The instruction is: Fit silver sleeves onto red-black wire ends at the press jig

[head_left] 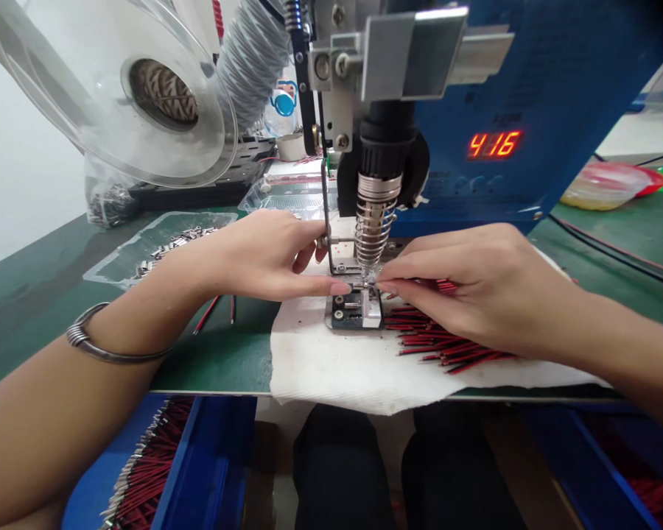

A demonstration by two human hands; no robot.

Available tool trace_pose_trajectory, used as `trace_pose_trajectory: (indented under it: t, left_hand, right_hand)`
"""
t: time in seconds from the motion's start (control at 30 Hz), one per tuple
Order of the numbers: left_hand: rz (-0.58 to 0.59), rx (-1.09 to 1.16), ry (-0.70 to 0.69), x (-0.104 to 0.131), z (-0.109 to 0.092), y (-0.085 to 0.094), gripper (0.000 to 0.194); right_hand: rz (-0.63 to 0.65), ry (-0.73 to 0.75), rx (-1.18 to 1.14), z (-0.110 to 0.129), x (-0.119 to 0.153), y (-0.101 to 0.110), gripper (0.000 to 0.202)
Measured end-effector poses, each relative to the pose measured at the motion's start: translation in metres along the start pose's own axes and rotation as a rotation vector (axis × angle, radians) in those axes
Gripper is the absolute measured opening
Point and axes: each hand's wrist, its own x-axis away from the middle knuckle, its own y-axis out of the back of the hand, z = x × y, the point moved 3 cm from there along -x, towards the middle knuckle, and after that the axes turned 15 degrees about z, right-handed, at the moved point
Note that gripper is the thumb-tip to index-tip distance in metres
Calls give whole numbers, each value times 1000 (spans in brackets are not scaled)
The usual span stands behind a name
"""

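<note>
Steadying, seemingly, a small metal part (358,285) beneath the spring-wrapped tip (373,235), the left hand (270,250) rests at its nine o'clock, grip spread; the right hand (469,280), at three, has its grip pinched narrow, contents unclear. Wires (442,342) lie at four, probably for easy reach.

Bare L forearm (77,416) comes up diag. from lower L; L wrist (180,276) approx. straight. L hand (270,250) is back-up, L thumb (306,285) extended & pointing R, L fingers (305,258) bent, apart fr. thumb tip. R forearm (619,338), also bare, enters fr. R edge, angled up twd centre. R hand (480,276) has knuckles raised, thumb & index pinched tog. at tips, near L thumb tip. Legs (337,471) below, dk-clad, knees apart.
</note>
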Motion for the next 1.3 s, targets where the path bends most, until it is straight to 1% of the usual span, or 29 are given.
trace_pose_trajectory:
  t: [0.2, 0.33, 0.4, 0.5, 0.6, 0.7, 0.77, 0.87, 0.97, 1.3]
  left_hand:
    - [11, 1, 19, 0, 1, 0, 57]
    - [8, -3, 13, 0, 0, 1, 53]
    - [5, -8, 14, 0, 0, 0, 52]
    - [8, -19, 29, 0, -1, 0, 54]
    - [9, -16, 34, 1, -1, 0, 53]
    - [6, -9, 33, 1, -2, 0, 52]
    - [8, -10, 36, 1, -2, 1, 53]
    - [6, -15, 42, 1, -2, 1, 56]
    - [-1, -21, 37, 1, -2, 0, 56]
    - [6, -13, 29, 1, -2, 0, 54]
  right_hand:
    - [-33, -11, 46, 2, 2, 1, 20]
    - [-81, 41, 101, 7, 2, 3, 23]
    - [-128, 79, 107, 10, 3, 4, 21]
    - [-230, 140, 106, 15, 6, 7, 11]
    - [-284, 173, 117, 19, 8, 11, 12]
    - [-288, 202, 143, 23, 7, 14, 11]
    - [-294, 212, 115, 24, 5, 16, 11]
    - [-340, 224, 55, 26, 3, 19, 14]
    - [-368, 243, 48, 29, 2, 21, 18]
    - [-345, 262, 85, 33, 2, 25, 16]
